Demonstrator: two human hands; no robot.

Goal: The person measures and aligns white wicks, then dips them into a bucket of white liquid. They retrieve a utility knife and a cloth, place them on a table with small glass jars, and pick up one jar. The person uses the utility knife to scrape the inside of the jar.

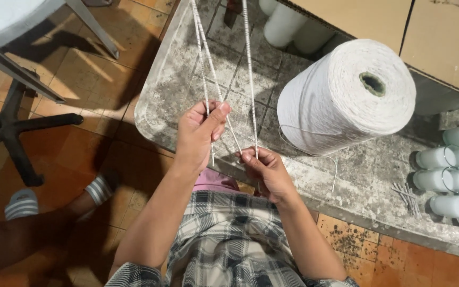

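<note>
My left hand [200, 127] is closed around two strands of white waxed cord [204, 69] that run up and away across the table. My right hand [265, 169] pinches a third strand of the same cord [249, 64] between thumb and fingers, just right of the left hand. Both hands hover over the near edge of a worn grey tiled table [176, 79]. A large cone of white string [346, 95] lies on its side to the right of my hands, a loose thread trailing from it.
Several glass jars filled with white wax [447, 175] lie at the right edge, short wicks [406, 195] beside them. Cardboard boxes [399, 24] and more white candles [282, 24] stand at the back. A chair base [11, 127] and another person's sandalled feet [22, 204] are on the left floor.
</note>
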